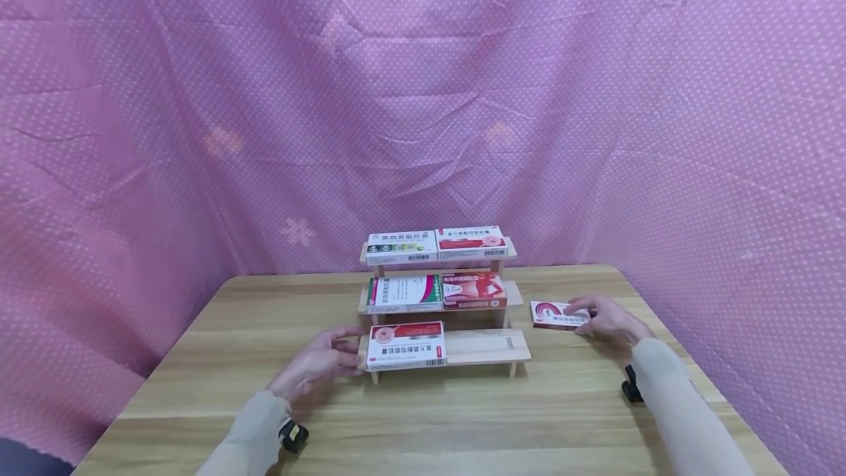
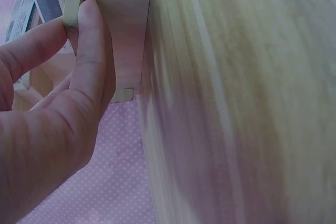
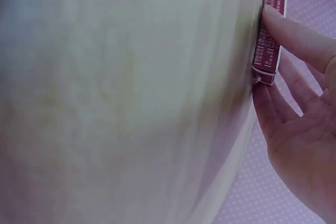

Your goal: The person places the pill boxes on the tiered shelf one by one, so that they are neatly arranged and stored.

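Note:
A three-tier wooden display rack (image 1: 479,346) stands on the table with medicine boxes on its steps. My left hand (image 1: 324,358) pinches the left end of its lowest board; in the left wrist view the thumb and fingers close on the board's edge (image 2: 74,3). Beside the hand, a red and white medicine box (image 1: 406,344) lies on that lowest step. Right of the rack, my right hand (image 1: 609,318) holds a white and dark red medicine box (image 1: 551,315) by its right end. In the right wrist view the thumb presses the box's red side (image 3: 269,45).
The middle step bears a white and green box (image 1: 405,292) and a red box (image 1: 473,290). On the top step lie a white and green box (image 1: 400,244) and a red and white one (image 1: 471,241). A pink dotted cloth (image 1: 423,131) hangs behind the wooden table (image 1: 423,424).

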Demonstrator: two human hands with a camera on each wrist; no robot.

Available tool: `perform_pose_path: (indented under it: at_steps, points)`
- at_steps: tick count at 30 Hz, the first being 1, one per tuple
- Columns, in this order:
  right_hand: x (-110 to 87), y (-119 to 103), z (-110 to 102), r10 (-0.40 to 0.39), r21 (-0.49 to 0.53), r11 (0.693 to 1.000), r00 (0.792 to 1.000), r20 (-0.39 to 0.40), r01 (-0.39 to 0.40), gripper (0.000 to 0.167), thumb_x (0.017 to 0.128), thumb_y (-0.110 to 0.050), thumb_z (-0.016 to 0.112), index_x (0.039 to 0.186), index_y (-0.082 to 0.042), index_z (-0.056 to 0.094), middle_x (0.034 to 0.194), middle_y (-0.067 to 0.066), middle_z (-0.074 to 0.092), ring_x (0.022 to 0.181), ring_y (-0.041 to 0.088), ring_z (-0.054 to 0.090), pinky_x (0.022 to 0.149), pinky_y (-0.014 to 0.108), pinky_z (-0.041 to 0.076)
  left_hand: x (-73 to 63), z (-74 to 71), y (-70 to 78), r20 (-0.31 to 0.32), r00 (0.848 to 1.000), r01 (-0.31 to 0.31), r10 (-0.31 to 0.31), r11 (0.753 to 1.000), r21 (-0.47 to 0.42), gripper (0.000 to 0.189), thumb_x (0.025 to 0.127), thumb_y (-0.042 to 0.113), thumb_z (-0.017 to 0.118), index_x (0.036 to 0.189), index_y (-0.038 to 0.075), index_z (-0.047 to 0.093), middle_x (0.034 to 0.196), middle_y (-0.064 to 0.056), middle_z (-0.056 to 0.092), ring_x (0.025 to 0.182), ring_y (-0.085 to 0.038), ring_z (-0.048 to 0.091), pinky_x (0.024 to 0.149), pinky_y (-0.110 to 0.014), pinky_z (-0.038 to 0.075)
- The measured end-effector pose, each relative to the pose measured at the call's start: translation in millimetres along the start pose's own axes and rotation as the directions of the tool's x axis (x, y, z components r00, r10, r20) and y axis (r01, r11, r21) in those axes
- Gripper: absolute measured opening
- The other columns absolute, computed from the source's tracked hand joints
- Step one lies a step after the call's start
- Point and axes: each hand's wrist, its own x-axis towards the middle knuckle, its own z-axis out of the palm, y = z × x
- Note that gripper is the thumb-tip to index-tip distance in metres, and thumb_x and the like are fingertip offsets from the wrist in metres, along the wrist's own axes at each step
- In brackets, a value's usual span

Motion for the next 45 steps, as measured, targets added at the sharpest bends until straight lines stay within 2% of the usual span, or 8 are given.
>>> perform_pose_path:
  at_steps: [11,16,23,27,32,35,40,45]
  points:
    - [-10.8,-3,-3,-0.046,-0.014,0.999,0.998,0.044,0.047,0.043,0.076,-0.02,0.081,0.117,-0.015,0.072,0.144,0.022,0.05,0.134,0.051,0.039,0.11,0.067,0.032,-0.9,-2.2,-1.9,0.034,0.999,-0.026,0.025,1.0,0.006,0.074,0.082,-0.006,0.065,0.147,-0.008,0.031,0.122,-0.027,0.052,0.093,-0.026,0.066,0.09,-0.043,0.059]
    - [-19.1,-4,-2,-0.093,-0.014,0.996,0.995,0.046,0.093,0.041,0.075,-0.019,0.082,0.116,-0.017,0.073,0.14,0.02,0.055,0.13,0.044,0.047,0.105,0.052,0.043,0.1,-2.7,-1.1,0.036,0.999,-0.027,0.027,1.0,0.007,0.073,0.082,-0.007,0.065,0.146,-0.008,0.032,0.12,-0.026,0.053,0.092,-0.026,0.066,0.09,-0.045,0.059]
    - [-28.8,-11,-3,-0.1,0.066,0.993,0.991,0.093,0.094,0.045,0.076,-0.024,0.081,0.119,-0.017,0.071,0.144,0.02,0.051,0.13,0.04,0.047,0.096,0.031,0.046,1.4,-0.9,-2.0,0.038,0.999,-0.021,0.021,1.0,-0.011,0.073,0.081,-0.008,0.064,0.146,-0.008,0.031,0.118,-0.024,0.053,0.092,-0.025,0.066,0.091,-0.045,0.059]
    - [-34.4,-17,-6,-0.167,0.144,0.979,0.972,0.164,0.144,0.045,0.077,-0.022,0.08,0.12,-0.014,0.071,0.143,0.021,0.051,0.131,0.044,0.044,0.105,0.046,0.045,1.3,-0.7,-1.1,0.03,0.999,-0.019,0.019,1.0,-0.006,0.073,0.081,-0.008,0.065,0.146,-0.009,0.031,0.119,-0.025,0.052,0.091,-0.025,0.066,0.09,-0.045,0.059]
    - [-37.3,-27,-8,-0.229,0.244,0.955,0.94,0.254,0.167,0.044,0.079,-0.016,0.078,0.122,-0.01,0.069,0.143,0.021,0.051,0.135,0.048,0.04,0.111,0.067,0.031,1.2,-1.5,-0.5,0.016,1.0,-0.015,0.015,1.0,-0.002,0.073,0.081,-0.008,0.065,0.146,-0.009,0.032,0.119,-0.026,0.053,0.09,-0.025,0.066,0.089,-0.045,0.06]
    - [-38.1,-36,-6,-0.253,0.248,0.951,0.926,0.281,0.184,0.044,0.08,-0.015,0.077,0.123,-0.01,0.068,0.143,0.02,0.052,0.135,0.041,0.044,0.112,0.057,0.038,1.6,-1.7,-0.6,0.013,1.0,-0.009,0.009,1.0,-0.002,0.072,0.081,-0.009,0.064,0.146,-0.008,0.032,0.118,-0.025,0.053,0.09,-0.025,0.066,0.088,-0.043,0.06]
    - [-38.6,-53,1,-0.296,0.247,0.942,0.907,0.298,0.226,0.045,0.08,-0.014,0.078,0.124,-0.009,0.068,0.141,0.021,0.053,0.129,0.013,0.05,0.105,0.028,0.046,1.1,-1.1,0.3,0.009,1.0,-0.003,0.003,1.0,0.002,0.072,0.081,-0.009,0.064,0.146,-0.008,0.032,0.117,-0.024,0.053,0.09,-0.025,0.066,0.087,-0.042,0.06]
    - [-37.2,-68,10,-0.316,0.235,0.938,0.905,0.283,0.254,0.043,0.078,-0.014,0.08,0.12,-0.013,0.071,0.138,0.019,0.057,0.12,0.0,0.054,0.101,0.028,0.049,-0.8,-1.0,0.8,0.015,1.0,-0.004,0.004,1.0,0.01,0.073,0.082,-0.008,0.064,0.146,-0.009,0.031,0.118,-0.025,0.053,0.09,-0.026,0.066,0.088,-0.043,0.06]
